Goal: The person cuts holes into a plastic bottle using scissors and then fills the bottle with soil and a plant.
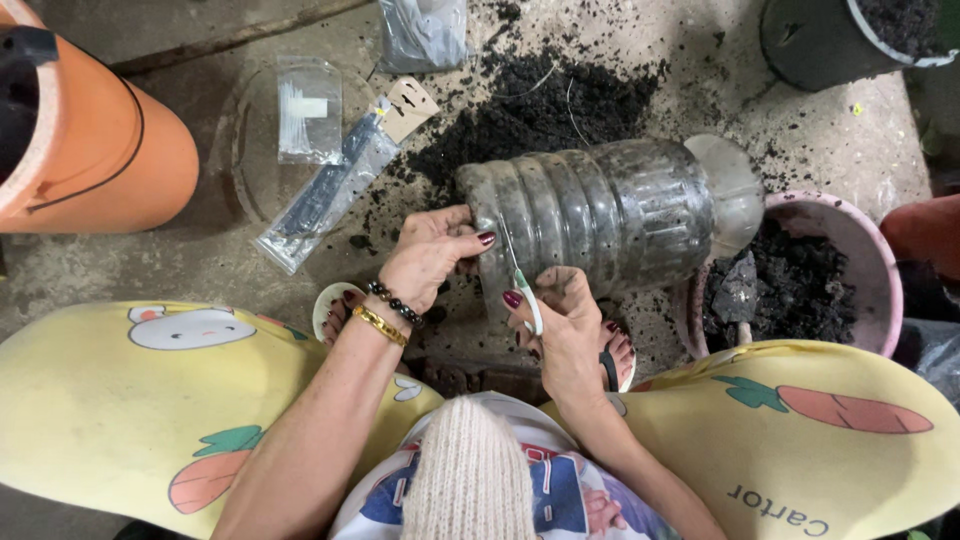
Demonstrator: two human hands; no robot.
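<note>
Both our hands on a dirty plastic bottle lying on the ground.

Our left hand grips the cut base end of the bottle, fingers curled over its rim. Our right hand is closed on a thin green-handled tool, its tip against the bottle wall. Loose soil lies behind; a pink pot of soil stands just right.

Under you a grey concrete floor carries a heap of dark soil at the far middle, a clear plastic bottle on its side, packets to its left, an orange pot far left and a pink soil-filled bowl right
</note>
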